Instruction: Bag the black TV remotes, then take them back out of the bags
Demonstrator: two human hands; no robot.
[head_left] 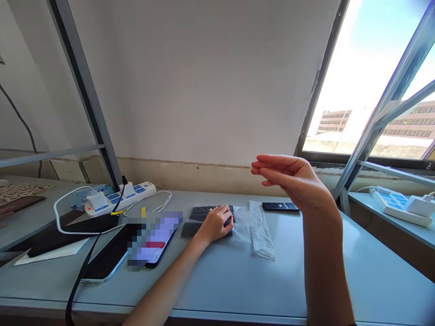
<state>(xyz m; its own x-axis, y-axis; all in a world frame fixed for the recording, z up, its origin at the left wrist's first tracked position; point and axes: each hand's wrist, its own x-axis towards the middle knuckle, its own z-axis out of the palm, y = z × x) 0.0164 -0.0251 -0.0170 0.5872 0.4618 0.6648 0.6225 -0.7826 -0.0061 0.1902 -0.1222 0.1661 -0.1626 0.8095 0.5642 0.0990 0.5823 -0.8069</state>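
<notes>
My left hand [217,222] rests at the middle of the table with its fingers curled and thumb close to the index finger. Under and around it lie flat dark pieces [200,213], partly covered by the hand. What the fingers pinch, if anything, is hidden. A clear plastic bag [242,224] lies just right of that hand, and a second clear plastic bag [261,231] is beside it. My right hand [292,176] is raised in the air above the table, fingers stretched out and held together, holding nothing. Behind it lies a black remote control [280,207], apart from the hand.
On the left are a lit phone [166,235], a dark tablet-like device [108,253], a black cable [81,271] and a white power strip [136,194]. Metal frame posts [91,99] stand at both sides. Another power strip [397,206] sits far right.
</notes>
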